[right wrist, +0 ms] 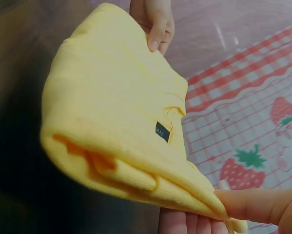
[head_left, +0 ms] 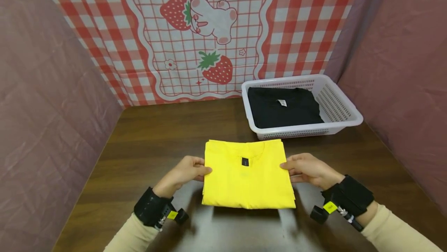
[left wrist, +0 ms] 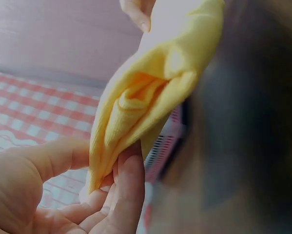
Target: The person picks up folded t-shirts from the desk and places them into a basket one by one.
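A folded yellow T-shirt [head_left: 246, 184] is held up off the table between both hands, its dark neck label [head_left: 245, 161] facing upward. My left hand [head_left: 185, 172] pinches the left side, thumb on top and fingers beneath. On the opposite side my right hand [head_left: 310, 169] grips the edge the same way. The folded layers of the yellow T-shirt [left wrist: 150, 92] show at the side in the left wrist view. In the right wrist view the yellow T-shirt [right wrist: 111, 107] shows its layers stacked above the right fingers [right wrist: 184, 222].
A white plastic basket [head_left: 352, 116] stands at the back right of the brown table [head_left: 157, 131], holding a folded black garment [head_left: 283, 108]. A red checked cloth with strawberries [head_left: 216, 30] hangs behind. Pink curtains [head_left: 401, 69] close off the sides.
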Tool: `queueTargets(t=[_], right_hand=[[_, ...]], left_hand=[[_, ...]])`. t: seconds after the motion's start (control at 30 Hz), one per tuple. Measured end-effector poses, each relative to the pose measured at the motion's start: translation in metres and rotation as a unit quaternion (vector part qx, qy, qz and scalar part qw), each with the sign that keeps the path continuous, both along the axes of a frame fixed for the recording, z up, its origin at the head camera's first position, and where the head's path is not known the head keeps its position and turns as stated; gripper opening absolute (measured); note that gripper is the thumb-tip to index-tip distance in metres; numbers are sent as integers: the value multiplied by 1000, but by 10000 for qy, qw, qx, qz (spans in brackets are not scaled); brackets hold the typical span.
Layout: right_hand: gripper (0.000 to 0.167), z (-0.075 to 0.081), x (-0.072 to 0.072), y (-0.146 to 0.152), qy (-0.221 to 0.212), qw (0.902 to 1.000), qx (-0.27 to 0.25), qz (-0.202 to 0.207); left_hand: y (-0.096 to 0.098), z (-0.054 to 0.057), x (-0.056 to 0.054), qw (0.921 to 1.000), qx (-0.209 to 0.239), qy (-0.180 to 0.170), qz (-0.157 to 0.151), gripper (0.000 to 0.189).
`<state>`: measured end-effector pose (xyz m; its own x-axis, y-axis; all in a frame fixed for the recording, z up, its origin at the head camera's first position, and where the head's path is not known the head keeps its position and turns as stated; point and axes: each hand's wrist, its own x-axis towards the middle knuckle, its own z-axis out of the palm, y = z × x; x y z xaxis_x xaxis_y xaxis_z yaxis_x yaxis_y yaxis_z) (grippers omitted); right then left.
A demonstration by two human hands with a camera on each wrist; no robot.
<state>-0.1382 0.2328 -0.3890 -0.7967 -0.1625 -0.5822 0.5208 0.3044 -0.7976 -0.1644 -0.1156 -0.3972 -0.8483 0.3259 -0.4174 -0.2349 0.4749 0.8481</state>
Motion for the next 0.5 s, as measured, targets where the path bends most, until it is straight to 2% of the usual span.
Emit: queueTargets(t=[0.23,0.33,0.5], right_hand=[[49,32,-3,16,404,9989,-152,191],[53,43,-7,25,501,9984,-179,199],[64,61,-19,43,592,9981,-27,170]], left_hand=[[9,32,-13,9995,154,263,-86,34],[18,45,-22,9987,210,420,-198,36],[40,61,-42,9984,206,506,-142,38]])
